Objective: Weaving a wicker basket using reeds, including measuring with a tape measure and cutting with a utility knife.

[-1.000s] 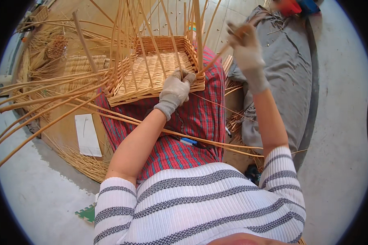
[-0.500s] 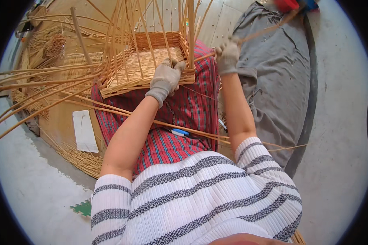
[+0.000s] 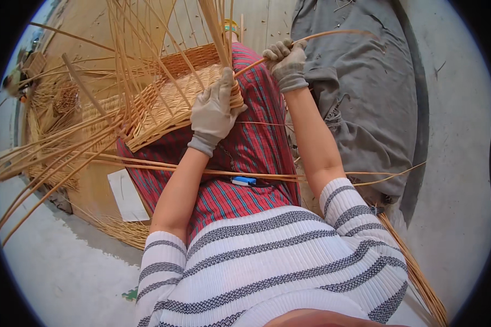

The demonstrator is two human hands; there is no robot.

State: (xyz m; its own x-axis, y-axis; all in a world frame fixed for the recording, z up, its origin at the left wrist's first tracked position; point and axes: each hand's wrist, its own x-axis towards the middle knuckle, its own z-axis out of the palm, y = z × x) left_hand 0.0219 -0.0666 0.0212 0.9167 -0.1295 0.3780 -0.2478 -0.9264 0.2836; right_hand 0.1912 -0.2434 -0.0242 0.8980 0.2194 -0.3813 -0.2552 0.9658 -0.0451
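Note:
A half-woven wicker basket (image 3: 172, 90) rests tilted on my lap, over a red checked cloth (image 3: 256, 136). Many upright stakes rise from its rim. My left hand (image 3: 213, 111), in a pale work glove, is closed on the basket's near right corner, thumb up along the stakes there. My right hand (image 3: 286, 60), gloved alike, grips a wicker strand (image 3: 333, 32) to the right of that corner. One end of the strand reaches the corner; the other arcs out to the right beyond my fist.
Long loose canes (image 3: 54, 158) stick out at the left. Two thin rods (image 3: 256, 175) cross my lap beside a blue and white object (image 3: 244, 181). A white sheet (image 3: 128, 196) lies on the board at left. Grey cloth (image 3: 365, 109) covers the right side. More canes (image 3: 414, 267) lie at lower right.
The basket has turned and shifted left in view, its corner with it. My right hand has moved left and up, nearer the corner, still holding the strand. My left hand keeps the corner.

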